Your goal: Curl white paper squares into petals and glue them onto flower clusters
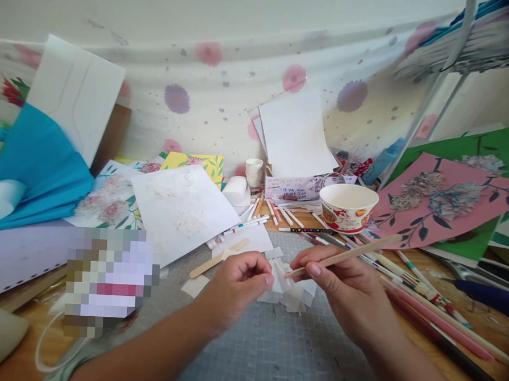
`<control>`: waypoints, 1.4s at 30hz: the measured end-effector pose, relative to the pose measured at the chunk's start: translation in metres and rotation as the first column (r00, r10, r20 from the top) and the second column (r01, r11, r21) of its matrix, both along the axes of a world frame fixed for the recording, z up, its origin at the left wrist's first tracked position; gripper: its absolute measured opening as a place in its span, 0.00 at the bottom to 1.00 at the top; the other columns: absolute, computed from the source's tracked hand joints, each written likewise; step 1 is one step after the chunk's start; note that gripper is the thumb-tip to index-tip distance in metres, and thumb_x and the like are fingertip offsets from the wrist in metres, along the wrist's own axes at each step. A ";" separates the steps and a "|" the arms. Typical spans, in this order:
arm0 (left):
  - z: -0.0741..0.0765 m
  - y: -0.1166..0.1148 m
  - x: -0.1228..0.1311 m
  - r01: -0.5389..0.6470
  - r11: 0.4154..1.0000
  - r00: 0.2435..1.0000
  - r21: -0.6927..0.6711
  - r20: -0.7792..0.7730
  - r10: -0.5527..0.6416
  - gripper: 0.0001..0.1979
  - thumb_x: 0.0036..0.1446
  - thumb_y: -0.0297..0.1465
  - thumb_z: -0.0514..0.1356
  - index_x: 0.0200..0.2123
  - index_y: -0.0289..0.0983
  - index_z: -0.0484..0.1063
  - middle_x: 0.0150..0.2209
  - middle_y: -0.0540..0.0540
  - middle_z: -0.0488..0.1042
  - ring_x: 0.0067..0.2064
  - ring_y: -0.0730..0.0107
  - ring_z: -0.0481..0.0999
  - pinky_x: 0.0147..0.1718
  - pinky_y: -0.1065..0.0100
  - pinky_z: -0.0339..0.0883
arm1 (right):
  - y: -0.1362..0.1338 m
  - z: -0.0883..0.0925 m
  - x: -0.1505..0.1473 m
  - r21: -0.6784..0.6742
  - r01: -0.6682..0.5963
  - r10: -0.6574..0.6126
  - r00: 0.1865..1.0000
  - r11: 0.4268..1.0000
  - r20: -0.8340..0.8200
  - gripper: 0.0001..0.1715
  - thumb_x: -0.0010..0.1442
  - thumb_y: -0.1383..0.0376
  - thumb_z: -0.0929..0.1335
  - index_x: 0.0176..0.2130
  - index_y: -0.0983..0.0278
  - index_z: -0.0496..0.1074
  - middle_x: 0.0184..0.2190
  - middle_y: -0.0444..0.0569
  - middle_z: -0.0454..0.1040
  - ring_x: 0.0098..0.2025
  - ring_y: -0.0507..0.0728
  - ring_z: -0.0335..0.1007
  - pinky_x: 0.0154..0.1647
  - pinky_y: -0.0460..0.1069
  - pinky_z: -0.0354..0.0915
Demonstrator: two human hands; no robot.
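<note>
My right hand is closed around a flat wooden stick, which slants up to the right with its lower tip near the middle. Just left of that tip, my left hand has its thumb and fingertips pinched together; whatever they may hold is too small or hidden to make out. Thin white paper pieces lie on the grey cutting mat between and behind my hands. A second wooden stick rests on the mat behind my left hand.
A paper bowl stands behind my right hand. Pens and brushes spread along the right. White card with raised white bits lies at the left. Pink flower artwork leans right; small cups are stacked at the back.
</note>
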State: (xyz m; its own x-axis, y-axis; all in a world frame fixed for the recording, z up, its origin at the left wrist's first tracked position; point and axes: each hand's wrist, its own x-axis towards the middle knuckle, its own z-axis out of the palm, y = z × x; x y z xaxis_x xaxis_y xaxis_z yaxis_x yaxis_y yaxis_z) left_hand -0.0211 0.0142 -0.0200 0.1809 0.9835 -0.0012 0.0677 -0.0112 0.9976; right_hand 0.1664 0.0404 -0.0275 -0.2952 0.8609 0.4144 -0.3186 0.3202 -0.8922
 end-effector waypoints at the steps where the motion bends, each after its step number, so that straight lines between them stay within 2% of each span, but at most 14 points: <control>1: 0.000 0.001 -0.001 -0.008 1.000 1.000 0.002 -0.011 0.008 0.08 0.48 0.33 0.59 0.23 0.36 0.64 0.21 0.54 0.61 0.25 0.75 0.57 0.25 0.71 0.50 | 0.002 -0.001 0.002 -0.010 0.021 -0.021 1.000 1.000 -0.021 0.04 0.58 0.63 0.71 0.34 0.60 0.78 0.32 0.47 0.77 0.32 0.55 0.74 0.35 0.49 0.71; 9: -0.002 0.006 -0.004 -0.065 0.998 0.992 0.005 -0.109 0.065 0.08 0.48 0.33 0.58 0.22 0.36 0.64 0.20 0.55 0.60 0.24 0.75 0.56 0.24 0.72 0.50 | 0.018 0.002 0.015 -0.089 0.133 -0.141 0.985 0.987 -0.097 0.04 0.56 0.63 0.73 0.31 0.61 0.77 0.30 0.47 0.77 0.31 0.55 0.75 0.34 0.51 0.74; 11: -0.004 0.008 -0.005 -0.071 0.997 0.975 0.031 -0.210 0.076 0.08 0.49 0.34 0.57 0.23 0.37 0.64 0.21 0.55 0.60 0.24 0.74 0.57 0.23 0.72 0.51 | 0.019 0.003 0.016 -0.108 0.151 -0.161 0.982 0.983 -0.095 0.05 0.55 0.62 0.74 0.31 0.62 0.77 0.30 0.48 0.77 0.31 0.56 0.75 0.34 0.51 0.75; 15: -0.010 0.015 -0.010 -0.066 0.992 0.888 0.106 -0.447 0.107 0.06 0.49 0.31 0.56 0.22 0.36 0.66 0.21 0.53 0.64 0.24 0.72 0.62 0.24 0.71 0.53 | 0.022 0.003 0.019 -0.122 0.172 -0.183 0.979 0.978 -0.093 0.06 0.54 0.62 0.74 0.30 0.62 0.77 0.30 0.47 0.77 0.32 0.55 0.75 0.34 0.49 0.74; 17: -0.010 0.016 -0.010 -0.042 0.992 0.868 0.121 -0.488 0.096 0.04 0.48 0.29 0.57 0.24 0.36 0.69 0.23 0.51 0.68 0.26 0.70 0.64 0.26 0.70 0.55 | 0.022 0.002 0.019 -0.122 0.167 -0.178 0.980 0.978 -0.089 0.05 0.55 0.62 0.73 0.31 0.62 0.77 0.30 0.46 0.77 0.32 0.54 0.75 0.35 0.49 0.74; 19: -0.007 0.012 -0.009 -0.006 0.980 0.858 0.198 -0.503 0.106 0.03 0.50 0.29 0.58 0.29 0.37 0.72 0.29 0.49 0.71 0.30 0.68 0.67 0.30 0.69 0.57 | 0.021 0.001 0.016 -0.115 0.147 -0.157 0.984 0.982 -0.083 0.05 0.56 0.63 0.73 0.31 0.62 0.77 0.30 0.46 0.77 0.32 0.54 0.75 0.35 0.49 0.74; 21: -0.003 0.006 -0.005 0.011 0.950 0.872 0.311 -0.468 0.144 0.04 0.53 0.30 0.58 0.31 0.37 0.71 0.31 0.49 0.70 0.33 0.68 0.68 0.34 0.68 0.59 | 0.018 -0.001 0.011 -0.099 0.111 -0.119 0.990 0.989 -0.072 0.04 0.57 0.63 0.73 0.31 0.62 0.77 0.30 0.46 0.77 0.32 0.54 0.75 0.35 0.49 0.74; 23: 0.000 0.000 -0.001 0.013 0.930 0.909 0.367 -0.392 0.142 0.06 0.56 0.31 0.56 0.28 0.36 0.68 0.28 0.50 0.67 0.31 0.69 0.66 0.33 0.69 0.59 | 0.013 -0.002 0.006 -0.080 0.069 -0.073 0.996 0.994 -0.054 0.04 0.57 0.63 0.72 0.32 0.61 0.77 0.30 0.45 0.76 0.31 0.53 0.75 0.35 0.48 0.73; 28: -0.003 -0.006 0.005 0.064 0.978 0.993 0.198 -0.107 -0.043 0.12 0.56 0.37 0.57 0.27 0.36 0.66 0.23 0.53 0.63 0.27 0.73 0.60 0.27 0.71 0.55 | 0.003 -0.003 -0.004 -0.049 -0.020 0.019 1.000 0.999 -0.017 0.03 0.58 0.64 0.72 0.33 0.61 0.78 0.31 0.45 0.76 0.32 0.53 0.75 0.34 0.47 0.71; 31: -0.005 -0.005 0.006 0.063 0.991 0.998 0.115 0.000 -0.063 0.14 0.56 0.39 0.57 0.25 0.35 0.65 0.22 0.52 0.63 0.26 0.73 0.60 0.27 0.71 0.54 | 0.001 -0.004 -0.005 -0.040 -0.053 0.052 0.998 0.998 -0.021 0.03 0.58 0.64 0.71 0.34 0.61 0.77 0.32 0.45 0.76 0.32 0.53 0.75 0.35 0.47 0.71; 36: -0.004 -0.003 0.006 0.047 0.997 0.997 0.069 0.056 -0.051 0.13 0.55 0.38 0.58 0.25 0.35 0.67 0.23 0.51 0.67 0.27 0.73 0.64 0.29 0.72 0.57 | 0.001 -0.005 -0.004 -0.044 -0.105 0.102 0.993 0.994 -0.056 0.05 0.61 0.63 0.69 0.35 0.61 0.76 0.34 0.47 0.76 0.35 0.55 0.75 0.38 0.50 0.72; 42: -0.004 -0.002 0.005 0.047 0.995 0.998 0.083 0.031 -0.050 0.15 0.58 0.37 0.56 0.24 0.35 0.68 0.23 0.50 0.68 0.28 0.73 0.66 0.31 0.71 0.59 | 0.000 -0.002 -0.005 -0.062 -0.165 0.157 0.981 0.984 -0.116 0.06 0.63 0.64 0.68 0.35 0.61 0.76 0.35 0.46 0.76 0.35 0.54 0.76 0.40 0.49 0.73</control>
